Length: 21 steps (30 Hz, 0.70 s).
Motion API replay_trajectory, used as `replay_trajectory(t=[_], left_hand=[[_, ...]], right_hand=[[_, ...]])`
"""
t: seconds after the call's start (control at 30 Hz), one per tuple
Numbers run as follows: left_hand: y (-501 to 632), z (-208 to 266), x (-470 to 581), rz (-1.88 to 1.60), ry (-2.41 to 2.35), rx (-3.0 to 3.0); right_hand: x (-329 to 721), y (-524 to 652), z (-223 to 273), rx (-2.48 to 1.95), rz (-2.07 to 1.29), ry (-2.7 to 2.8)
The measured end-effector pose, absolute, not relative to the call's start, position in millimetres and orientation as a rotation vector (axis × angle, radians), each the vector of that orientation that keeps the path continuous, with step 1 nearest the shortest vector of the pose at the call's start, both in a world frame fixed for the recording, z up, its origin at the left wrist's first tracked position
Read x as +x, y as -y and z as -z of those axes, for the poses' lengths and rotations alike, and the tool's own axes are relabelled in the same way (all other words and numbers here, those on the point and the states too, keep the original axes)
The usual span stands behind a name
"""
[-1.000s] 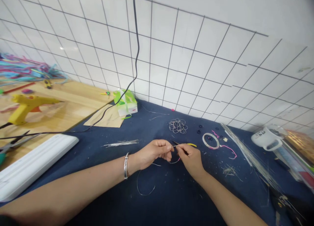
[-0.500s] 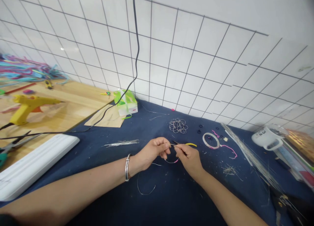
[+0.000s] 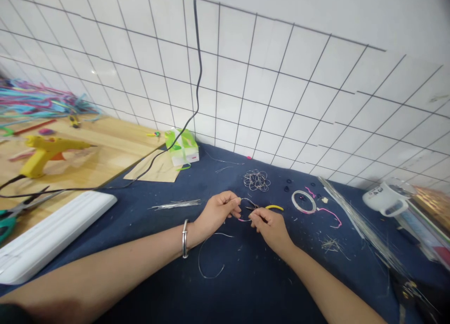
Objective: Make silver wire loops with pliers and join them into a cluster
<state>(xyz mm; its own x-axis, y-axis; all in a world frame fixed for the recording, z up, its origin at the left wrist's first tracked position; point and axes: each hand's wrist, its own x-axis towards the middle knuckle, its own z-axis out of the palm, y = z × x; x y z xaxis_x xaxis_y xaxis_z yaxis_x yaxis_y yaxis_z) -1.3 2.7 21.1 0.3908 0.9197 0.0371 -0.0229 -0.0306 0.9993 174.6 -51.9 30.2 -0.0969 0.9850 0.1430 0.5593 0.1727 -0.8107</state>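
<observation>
Over the dark blue cloth, my left hand (image 3: 221,210) pinches a small loop of thin wire (image 3: 250,201) with a pink stretch on its lower side. My right hand (image 3: 269,226) has its fingers closed at the loop's right side, gripping the same wire. Just behind the right hand lies a tool with a yellow handle (image 3: 274,207), partly hidden by the fingers. A loose curved wire (image 3: 199,258) rests on the cloth below my left hand. Beyond the hands sits a cluster of wire loops (image 3: 257,180).
Straight cut wires (image 3: 177,204) lie at left, near a long white box (image 3: 59,232). A yellow glue gun (image 3: 45,153) is on the wooden board (image 3: 116,136). To the right are a roll of tape (image 3: 303,202), a long wire bundle (image 3: 351,216) and a white mug (image 3: 383,199).
My hands have moved slightly apart, and the wire loop between them shows more openly, its arc now above the fingers. The view has shifted slightly.
</observation>
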Motion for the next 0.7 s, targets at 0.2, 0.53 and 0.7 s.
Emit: replay_trajectory(t=[0.2,0.53,0.7], left_hand=[[-4,-17,-2,-0.92,-0.906,1.399],[-5,-19,0,-0.848,-0.811,1.396],[-27,-39,-18,-0.936,-0.919,1.752]], right_hand=[[172,54,-31,-1.455,-0.718,1.795],[179,48,-28,-1.495,-0.939,1.587],[178,48,-26,-1.451,-0.906,1.632]])
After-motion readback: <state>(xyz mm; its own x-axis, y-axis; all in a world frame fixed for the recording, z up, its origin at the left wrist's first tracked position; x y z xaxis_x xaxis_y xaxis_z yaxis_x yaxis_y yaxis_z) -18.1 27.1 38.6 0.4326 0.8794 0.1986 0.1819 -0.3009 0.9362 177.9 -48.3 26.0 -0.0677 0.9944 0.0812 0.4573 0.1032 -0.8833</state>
